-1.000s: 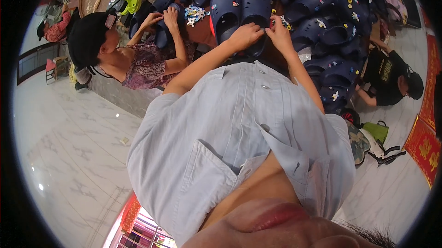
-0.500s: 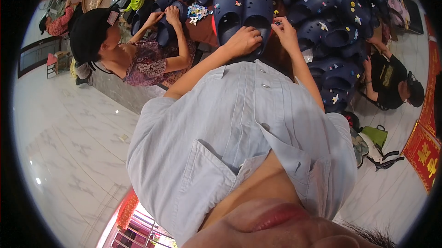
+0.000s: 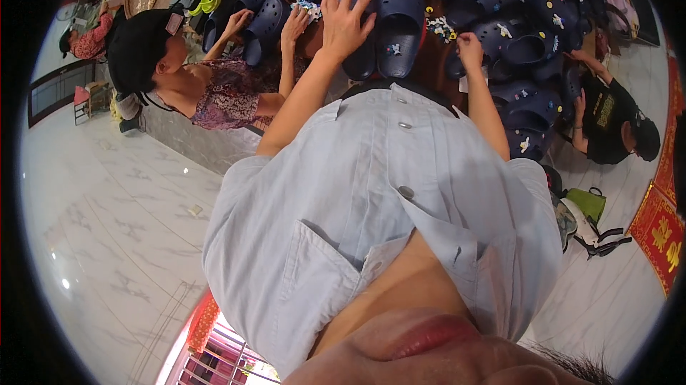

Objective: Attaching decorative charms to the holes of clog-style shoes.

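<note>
The left hand lies spread, fingers apart, on a navy clog, probably to keep it steady on the table. A second clog lies just beside it, as a pair. The right hand reaches forward with the fingers drawn together, pinching something small I cannot tell, near the small charms. Both forearms stretch far ahead. More clogs fill the table; a co-worker's hand rests on another clog to the left.
</note>
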{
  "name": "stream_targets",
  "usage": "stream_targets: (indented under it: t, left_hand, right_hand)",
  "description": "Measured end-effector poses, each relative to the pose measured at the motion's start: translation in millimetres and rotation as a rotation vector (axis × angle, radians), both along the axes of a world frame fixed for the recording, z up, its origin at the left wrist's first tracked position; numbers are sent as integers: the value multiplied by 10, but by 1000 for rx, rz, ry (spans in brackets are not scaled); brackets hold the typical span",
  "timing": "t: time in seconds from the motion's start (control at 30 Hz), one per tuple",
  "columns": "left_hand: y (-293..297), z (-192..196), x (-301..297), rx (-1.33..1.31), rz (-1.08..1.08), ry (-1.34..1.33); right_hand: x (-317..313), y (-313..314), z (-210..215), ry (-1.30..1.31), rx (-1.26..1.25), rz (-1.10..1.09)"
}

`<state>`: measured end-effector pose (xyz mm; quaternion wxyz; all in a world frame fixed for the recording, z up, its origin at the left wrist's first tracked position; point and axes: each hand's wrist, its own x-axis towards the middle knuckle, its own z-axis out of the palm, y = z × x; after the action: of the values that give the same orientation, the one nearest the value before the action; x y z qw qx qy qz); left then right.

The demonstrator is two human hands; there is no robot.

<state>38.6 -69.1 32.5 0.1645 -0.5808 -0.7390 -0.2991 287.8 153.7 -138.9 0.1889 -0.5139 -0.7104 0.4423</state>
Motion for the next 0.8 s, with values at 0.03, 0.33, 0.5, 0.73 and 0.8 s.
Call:
stream_targets:
  t: [0.03,0.33,0.5,0.73,0.8]
  left_hand:
    - [26,-2,0,-34,65,41]
    - [110,-378,-40,-77,122,-43]
    - [141,-358,-26,-8,134,-43]
    - [53,-346,-10,-88,185,-79]
    - [106,-318,11,-108,182,-88]
  right_hand:
    - [47,-66,-105,-83,-81,2]
    - [148,-573,-777,-314,-175,260]
    - [-51,-449,-822,-322,-39,297]
    - [-504,-121,-856,-465,-70,141]
    - [-520,-22,-957,-516,-68,94]
